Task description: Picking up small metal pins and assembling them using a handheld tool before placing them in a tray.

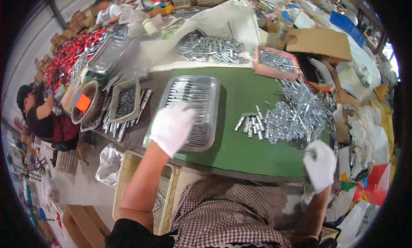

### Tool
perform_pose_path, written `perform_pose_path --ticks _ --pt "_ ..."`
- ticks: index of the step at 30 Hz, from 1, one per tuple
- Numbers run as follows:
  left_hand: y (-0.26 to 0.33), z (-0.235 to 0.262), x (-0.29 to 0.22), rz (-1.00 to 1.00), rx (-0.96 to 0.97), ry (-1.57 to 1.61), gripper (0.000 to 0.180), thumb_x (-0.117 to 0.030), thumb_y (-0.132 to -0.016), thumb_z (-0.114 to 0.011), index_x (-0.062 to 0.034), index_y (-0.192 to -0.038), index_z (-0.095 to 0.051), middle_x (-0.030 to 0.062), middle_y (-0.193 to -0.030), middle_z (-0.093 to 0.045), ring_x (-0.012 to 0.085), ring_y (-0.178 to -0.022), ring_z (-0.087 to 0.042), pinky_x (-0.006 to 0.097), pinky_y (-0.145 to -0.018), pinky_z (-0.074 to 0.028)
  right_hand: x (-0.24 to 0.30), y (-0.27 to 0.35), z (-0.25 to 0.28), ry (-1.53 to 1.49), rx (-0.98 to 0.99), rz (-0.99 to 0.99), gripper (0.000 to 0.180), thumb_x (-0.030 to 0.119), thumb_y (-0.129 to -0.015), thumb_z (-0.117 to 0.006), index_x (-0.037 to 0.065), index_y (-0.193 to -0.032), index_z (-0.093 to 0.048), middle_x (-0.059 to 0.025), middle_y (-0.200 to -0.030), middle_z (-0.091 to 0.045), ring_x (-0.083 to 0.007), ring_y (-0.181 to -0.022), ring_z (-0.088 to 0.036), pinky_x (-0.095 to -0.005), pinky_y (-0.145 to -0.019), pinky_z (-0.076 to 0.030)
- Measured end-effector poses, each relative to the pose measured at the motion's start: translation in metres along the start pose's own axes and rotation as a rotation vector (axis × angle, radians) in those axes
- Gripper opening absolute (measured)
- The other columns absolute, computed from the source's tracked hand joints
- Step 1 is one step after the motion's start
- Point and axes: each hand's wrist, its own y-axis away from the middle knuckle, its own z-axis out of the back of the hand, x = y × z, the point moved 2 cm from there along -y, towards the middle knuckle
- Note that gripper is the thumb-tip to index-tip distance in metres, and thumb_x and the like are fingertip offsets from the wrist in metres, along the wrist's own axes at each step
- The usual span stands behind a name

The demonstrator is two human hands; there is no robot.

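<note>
A clear plastic tray (218, 102) holds a row of slim, shiny metal rods (191, 87). My left hand (174, 125), in a white glove, rests over its left side with the fingers curled inward; what they grip, if anything, is hidden. At the mat's front right edge is my right hand (319, 164), also gloved in white. Its fingers are bent together, and I cannot make out anything in them. Just beyond it lies a heap of small metal parts (285, 123) and long thin rods (304, 100). Several short metal tubes (253, 125) lie left of that heap.
Under the tray spreads a green mat (240, 149). Farther back are more metal tubes (212, 48) on white sheeting and a pink bin (274, 70) of parts. A bowl (88, 117) and a small tub (112, 115) stand left; a yellowish basket (122, 179) sits below the table edge. Other people work left.
</note>
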Motion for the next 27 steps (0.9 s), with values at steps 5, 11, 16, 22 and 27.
perform_pose_path --ticks 5,11,16,22,27 --pt "-0.033 -0.06 -0.089 -0.045 0.092 0.103 0.023 -0.018 -0.092 -0.065 -0.009 -0.113 -0.068 0.013 -0.099 -0.07 0.0333 -0.095 -0.068 0.047 -0.085 -0.055 0.007 0.023 -0.043 -0.225 0.054 0.018 0.009 0.014 -0.082 -0.076 0.008 -0.089 -0.076 -0.0112 -0.084 -0.069 -0.0331 -0.079 -0.066 -0.0428 -0.075 -0.052" --pt "-0.042 -0.091 -0.108 0.169 0.109 -0.071 0.026 -0.013 -0.091 -0.063 -0.0096 -0.117 -0.065 0.0147 -0.095 -0.072 0.0326 -0.091 -0.072 0.045 -0.08 -0.058 0.006 0.048 -0.043 -0.129 0.039 0.066 0.013 0.014 -0.085 -0.072 0.012 -0.097 -0.078 -0.0083 -0.091 -0.068 -0.0319 -0.09 -0.064 -0.0455 -0.08 -0.048" --pt "-0.021 -0.057 -0.16 -0.147 0.192 0.349 0.025 -0.011 -0.089 -0.064 -0.0082 -0.114 -0.066 0.0143 -0.093 -0.069 0.0348 -0.086 -0.069 0.047 -0.079 -0.055 -0.01 0.058 -0.051 0.081 0.062 0.126 0.019 0.009 -0.086 -0.068 0.014 -0.103 -0.075 -0.0071 -0.095 -0.066 -0.0314 -0.092 -0.063 -0.0466 -0.08 -0.047" --pt "0.012 -0.09 -0.195 -0.254 0.051 0.517 0.019 -0.013 -0.084 -0.073 -0.0138 -0.103 -0.071 0.0056 -0.093 -0.068 0.03 -0.086 -0.067 0.044 -0.077 -0.052 -0.012 0.06 -0.051 0.005 0.02 0.132 0.015 0.009 -0.087 -0.069 0.014 -0.101 -0.069 -0.0053 -0.096 -0.068 -0.031 -0.098 -0.063 -0.0456 -0.086 -0.047" --pt "0.014 -0.092 -0.197 -0.236 0.012 0.509 0.019 -0.016 -0.082 -0.077 -0.0153 -0.101 -0.072 0.0035 -0.093 -0.067 0.0283 -0.086 -0.065 0.043 -0.076 -0.05 -0.012 0.058 -0.052 -0.027 -0.011 0.131 0.013 0.008 -0.086 -0.07 0.014 -0.098 -0.068 -0.0039 -0.096 -0.069 -0.0302 -0.097 -0.063 -0.0449 -0.088 -0.047"
